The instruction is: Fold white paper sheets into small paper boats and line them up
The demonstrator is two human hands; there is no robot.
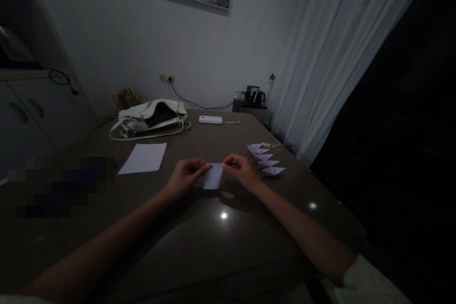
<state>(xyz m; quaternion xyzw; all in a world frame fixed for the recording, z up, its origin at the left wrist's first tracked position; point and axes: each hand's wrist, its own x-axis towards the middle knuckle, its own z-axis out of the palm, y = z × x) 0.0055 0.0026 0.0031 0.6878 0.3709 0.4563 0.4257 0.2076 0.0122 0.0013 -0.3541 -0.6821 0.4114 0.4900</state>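
Note:
A small folded piece of white paper [213, 178] hangs between my hands, above the dark table. My left hand [185, 175] pinches its upper left corner between thumb and fingers. At the upper right corner, my right hand [242, 170] grips it the same way. Several folded paper boats [268, 164] stand in a row just to the right of my right hand. To the left of my left hand lies a stack of white paper sheets [144, 158], flat on the table.
The dark glossy table [228, 242] reaches back toward the wall. A white handbag [151, 118] rests at its far left, with a white power bank [210, 119] and short cable beside it. Small scraps [271, 145] lie behind the boats. A black kettle [257, 98] stands beyond the table.

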